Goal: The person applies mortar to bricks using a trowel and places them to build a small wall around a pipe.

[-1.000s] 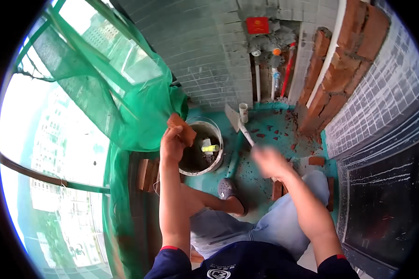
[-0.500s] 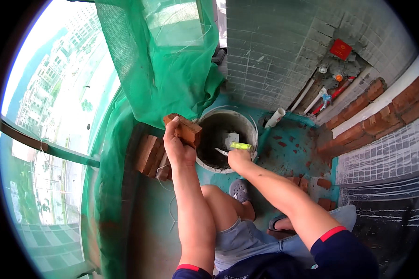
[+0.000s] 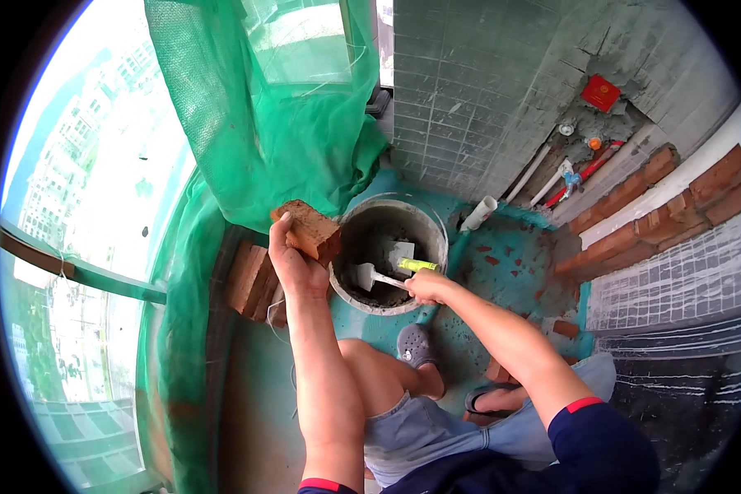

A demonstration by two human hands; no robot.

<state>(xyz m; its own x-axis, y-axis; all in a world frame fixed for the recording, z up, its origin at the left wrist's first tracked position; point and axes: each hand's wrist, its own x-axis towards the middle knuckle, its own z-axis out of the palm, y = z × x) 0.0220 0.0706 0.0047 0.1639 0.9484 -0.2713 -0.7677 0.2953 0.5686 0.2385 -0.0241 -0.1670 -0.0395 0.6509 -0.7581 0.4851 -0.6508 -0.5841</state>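
My left hand [image 3: 295, 262] is closed round a reddish-brown brick [image 3: 309, 230], held up left of a round mortar bucket [image 3: 439, 284]. In my right hand [image 3: 428, 285], over the bucket's right rim, is a small trowel [image 3: 367, 277] with a pale flat blade. The blade points left above the grey mortar [image 3: 376, 235] inside the bucket. A second tool with a yellow-green handle [image 3: 418, 264] and a flat grey blade lies in the bucket, just beyond my right hand. The fingers of my right hand wrap the trowel's handle, which is mostly hidden.
Stacked bricks [image 3: 249, 280] stand left of the bucket beside green netting [image 3: 280, 156] and the window. A white pipe stub [image 3: 479, 212] rises behind it. Exposed pipes [image 3: 570, 183] and a low brick row [image 3: 667, 221] line the right. Brick pieces [image 3: 565, 328] lie on the floor.
The trowel's blade has come into clear view above the mortar, and my right hand has shifted slightly down from the yellow-green handle. My left hand still holds the brick. The whole view has shifted a little.
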